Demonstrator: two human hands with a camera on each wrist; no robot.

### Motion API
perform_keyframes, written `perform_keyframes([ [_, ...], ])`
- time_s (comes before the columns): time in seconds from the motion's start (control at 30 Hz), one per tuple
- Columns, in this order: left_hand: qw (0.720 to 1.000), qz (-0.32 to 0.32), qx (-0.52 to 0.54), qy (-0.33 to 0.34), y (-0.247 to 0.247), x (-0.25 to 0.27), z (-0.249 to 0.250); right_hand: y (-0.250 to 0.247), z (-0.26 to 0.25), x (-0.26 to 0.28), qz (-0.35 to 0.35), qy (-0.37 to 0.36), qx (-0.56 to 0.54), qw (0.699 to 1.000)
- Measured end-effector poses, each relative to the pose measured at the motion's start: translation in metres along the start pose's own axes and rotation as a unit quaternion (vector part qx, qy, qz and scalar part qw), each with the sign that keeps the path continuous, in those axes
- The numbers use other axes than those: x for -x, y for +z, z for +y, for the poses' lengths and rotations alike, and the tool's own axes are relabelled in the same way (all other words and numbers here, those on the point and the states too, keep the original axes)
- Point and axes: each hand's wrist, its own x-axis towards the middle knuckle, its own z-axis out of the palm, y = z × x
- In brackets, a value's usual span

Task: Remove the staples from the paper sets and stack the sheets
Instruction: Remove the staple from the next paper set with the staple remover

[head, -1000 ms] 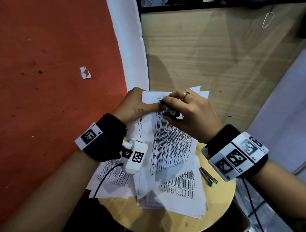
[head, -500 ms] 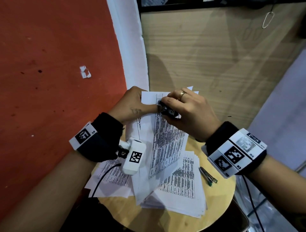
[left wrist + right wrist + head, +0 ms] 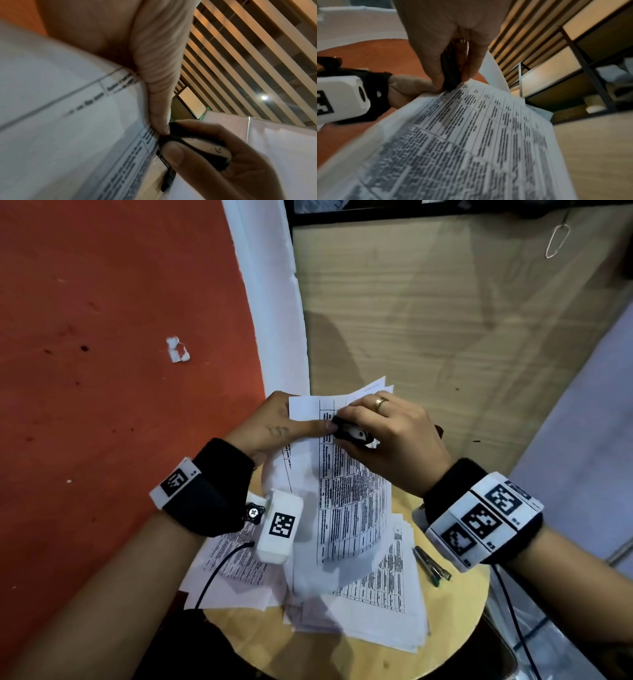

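A stapled set of printed sheets is lifted above the round wooden table. My left hand pinches its top left corner, thumb on the front of the paper. My right hand grips a black staple remover pressed against the top of the set beside the left thumb tip. The remover sits between my right thumb and fingers. In the right wrist view the remover touches the set's top edge. The staple itself is hidden.
Loose printed sheets lie in a rough pile on the table, with more under my left wrist. A dark clip-like tool with a green tip lies at the table's right edge. Red floor on the left, wooden panel behind.
Both hands and the held set have shifted slightly up and left; the set's lower part has curled more. The grips are unchanged.
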Motion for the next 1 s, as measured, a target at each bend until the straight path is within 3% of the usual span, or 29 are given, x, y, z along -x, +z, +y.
perform_keyframes([
  [0.13, 1.0, 0.019, 0.022, -0.004, 0.002, -0.001, 0.003, -0.001, 0.003, 0.004, 0.041, 0.121, -0.145, 0.981],
  [0.23, 0.999, 0.043, 0.01, 0.0, 0.006, -0.002, 0.003, 0.0, 0.002, 0.006, 0.083, 0.165, -0.183, 0.966],
  [0.43, 0.972, 0.168, -0.151, 0.061, 0.015, -0.013, -0.017, 0.017, 0.004, 0.006, 0.09, 0.14, -0.05, 0.985],
  [0.57, 0.955, 0.212, -0.206, 0.02, -0.006, -0.016, -0.041, 0.018, 0.017, 0.012, 0.123, 0.201, -0.028, 0.971],
  [0.73, 0.959, 0.193, -0.205, -0.02, -0.02, -0.009, -0.053, 0.038, 0.021, 0.039, 0.008, 0.239, -0.013, 0.971],
  [0.83, 0.961, 0.174, -0.211, -0.047, -0.024, -0.014, -0.056, 0.052, 0.03, 0.043, -0.116, 0.333, -0.042, 0.935],
  [1.0, 0.97, 0.14, -0.189, -0.056, -0.033, -0.021, -0.063, 0.043, 0.049, 0.025, -0.129, 0.329, -0.075, 0.932],
])
